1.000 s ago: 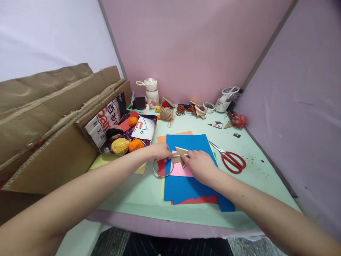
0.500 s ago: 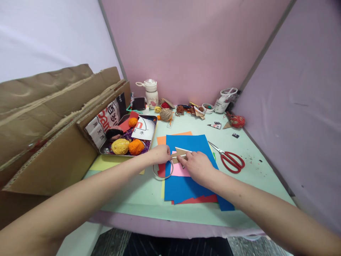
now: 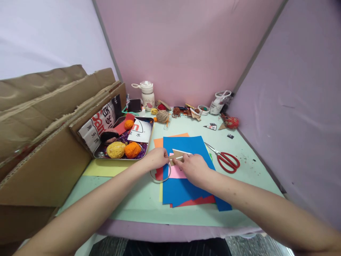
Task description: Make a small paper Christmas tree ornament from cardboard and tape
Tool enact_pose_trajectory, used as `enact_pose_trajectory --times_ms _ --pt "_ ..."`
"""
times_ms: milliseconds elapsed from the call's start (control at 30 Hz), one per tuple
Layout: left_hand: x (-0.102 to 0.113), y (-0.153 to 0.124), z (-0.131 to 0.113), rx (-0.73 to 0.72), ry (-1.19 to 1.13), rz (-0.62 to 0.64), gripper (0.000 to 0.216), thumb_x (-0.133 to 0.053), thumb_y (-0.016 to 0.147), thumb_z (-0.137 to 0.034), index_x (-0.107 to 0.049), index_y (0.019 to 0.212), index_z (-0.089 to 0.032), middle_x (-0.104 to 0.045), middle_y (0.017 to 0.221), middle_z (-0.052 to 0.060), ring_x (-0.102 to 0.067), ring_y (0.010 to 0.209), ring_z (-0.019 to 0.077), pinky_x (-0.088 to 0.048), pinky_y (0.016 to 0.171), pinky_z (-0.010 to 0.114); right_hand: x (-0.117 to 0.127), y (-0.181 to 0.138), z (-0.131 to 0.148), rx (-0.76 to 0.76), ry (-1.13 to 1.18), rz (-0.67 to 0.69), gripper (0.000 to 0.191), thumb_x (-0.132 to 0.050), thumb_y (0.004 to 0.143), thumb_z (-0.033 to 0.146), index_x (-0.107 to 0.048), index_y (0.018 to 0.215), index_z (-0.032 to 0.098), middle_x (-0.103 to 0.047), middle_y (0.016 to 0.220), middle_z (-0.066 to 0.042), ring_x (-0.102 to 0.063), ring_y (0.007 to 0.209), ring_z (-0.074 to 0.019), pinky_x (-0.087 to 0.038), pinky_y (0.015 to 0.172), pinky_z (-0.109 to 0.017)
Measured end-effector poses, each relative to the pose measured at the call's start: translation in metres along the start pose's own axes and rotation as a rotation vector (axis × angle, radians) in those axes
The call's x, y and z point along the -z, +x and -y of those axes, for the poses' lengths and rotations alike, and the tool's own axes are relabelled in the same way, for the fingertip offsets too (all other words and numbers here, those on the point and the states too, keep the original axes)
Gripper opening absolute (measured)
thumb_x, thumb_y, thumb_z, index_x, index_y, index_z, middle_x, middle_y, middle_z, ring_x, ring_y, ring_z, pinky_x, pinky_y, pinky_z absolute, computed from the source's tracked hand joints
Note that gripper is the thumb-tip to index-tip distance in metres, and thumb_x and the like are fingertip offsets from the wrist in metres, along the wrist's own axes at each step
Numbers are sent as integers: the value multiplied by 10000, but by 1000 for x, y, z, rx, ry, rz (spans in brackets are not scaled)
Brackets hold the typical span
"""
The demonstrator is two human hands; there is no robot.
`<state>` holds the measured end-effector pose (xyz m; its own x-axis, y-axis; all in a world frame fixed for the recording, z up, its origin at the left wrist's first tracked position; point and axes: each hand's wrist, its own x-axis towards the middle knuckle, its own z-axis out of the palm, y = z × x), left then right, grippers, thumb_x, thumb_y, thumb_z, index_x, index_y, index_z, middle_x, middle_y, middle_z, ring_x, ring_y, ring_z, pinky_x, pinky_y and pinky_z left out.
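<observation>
Thumb and fingers closed, my left hand (image 3: 159,157) pinches the end of a narrow white strip beside a thin roll of tape (image 3: 169,175), which hangs below the hand over the papers' left edge. The strip (image 3: 176,158) runs along a brown cardboard piece (image 3: 178,153) with a pointed corner. My right hand (image 3: 195,170) is closed over that cardboard's right side, its thumb at the strip; the far fingertips are partly hidden. Underneath lie a pink sheet (image 3: 176,172) and a larger blue sheet (image 3: 183,192), stacked on red, orange and yellow paper.
Red-handled scissors (image 3: 227,161) lie right of the papers. On the left, a tray (image 3: 125,159) holds balls of yarn, in front of large upright cardboard sheets (image 3: 48,149). A white bottle (image 3: 147,96), yarn and small scraps line the back of the table.
The view has shifted slightly, so everything sits a little further left. Both hands keep nearly the same hold on the strip and cardboard.
</observation>
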<state>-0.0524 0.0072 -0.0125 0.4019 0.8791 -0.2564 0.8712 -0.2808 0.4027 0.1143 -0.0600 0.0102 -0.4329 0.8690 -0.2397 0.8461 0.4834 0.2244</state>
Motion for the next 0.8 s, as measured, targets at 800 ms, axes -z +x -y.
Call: enact_pose_trajectory --times_ms 800 --pt "-5 -8 3 -21 -76 -88 195 -499 765 -348 -566 673 -191 -670 723 47 -597 675 176 -352 549 246 -8 2 15 -123 -16 -7 535 -397 905 185 -258 1386 375 -570 1048 -156 -608 904 -251 -452 672 -339"
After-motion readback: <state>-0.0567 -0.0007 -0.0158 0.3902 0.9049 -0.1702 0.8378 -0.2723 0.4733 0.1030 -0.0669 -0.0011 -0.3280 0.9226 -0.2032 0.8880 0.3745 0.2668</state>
